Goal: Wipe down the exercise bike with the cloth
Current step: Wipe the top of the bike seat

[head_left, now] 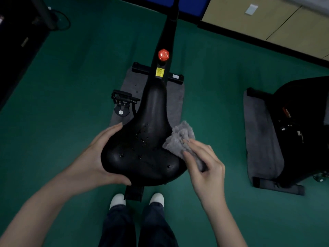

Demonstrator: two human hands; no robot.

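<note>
The exercise bike's black saddle (144, 145) fills the middle of the view, with small droplets on its top. My left hand (97, 159) grips the saddle's left side, thumb curled under its rear edge. My right hand (204, 163) holds a bunched grey cloth (179, 138) against the saddle's right edge. Ahead of the saddle the black frame (169, 32) runs away from me, carrying a red knob (163, 54) and a yellow label (159, 72).
A black pedal (122, 100) sticks out left of the frame. The bike stands on a grey mat (175, 102) on green floor. A second black machine (300, 125) on another grey mat sits at right. My white shoes (117, 200) stand below the saddle. Wooden cabinets line the far right.
</note>
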